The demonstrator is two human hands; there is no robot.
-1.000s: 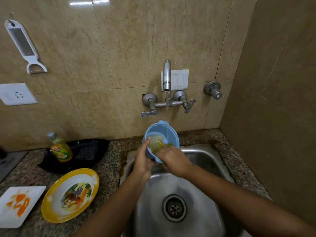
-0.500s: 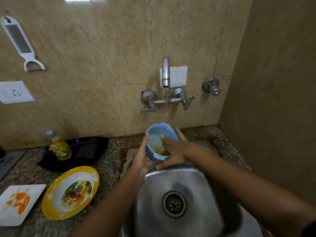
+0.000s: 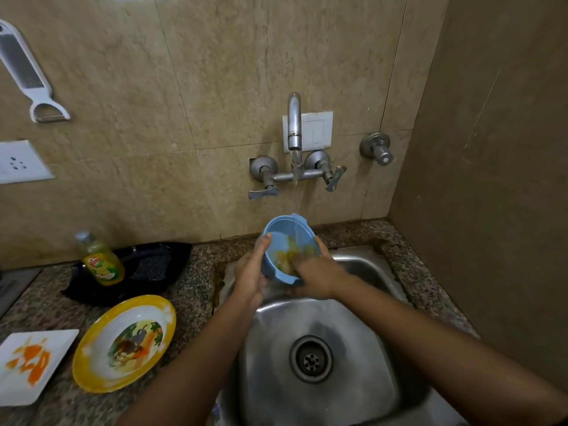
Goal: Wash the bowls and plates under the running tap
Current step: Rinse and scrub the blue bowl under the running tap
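Observation:
A small blue bowl [image 3: 281, 238] with yellowish residue inside is tilted toward me over the back of the steel sink [image 3: 353, 318]. Water runs from the wall tap [image 3: 294, 124] down into it. My left hand [image 3: 250, 272] grips the bowl's left side, thumb on the rim. My right hand [image 3: 316, 275] has its fingers inside the bowl on the residue and its thumb outside the right rim. A yellow-rimmed picture plate [image 3: 92, 364] and a white square plate [image 3: 58, 339] with orange smears lie on the counter to the left.
A bottle of yellow dish soap [image 3: 103, 262] stands by a black tray [image 3: 172, 256] holding a scrubber at the back left. A grater [image 3: 27, 72] and a socket [image 3: 18, 162] are on the tiled wall. A side wall closes in the right.
My right hand shifted from spread around the bowl's front to fingers down inside it. The bowl stays under the stream with only small movement.

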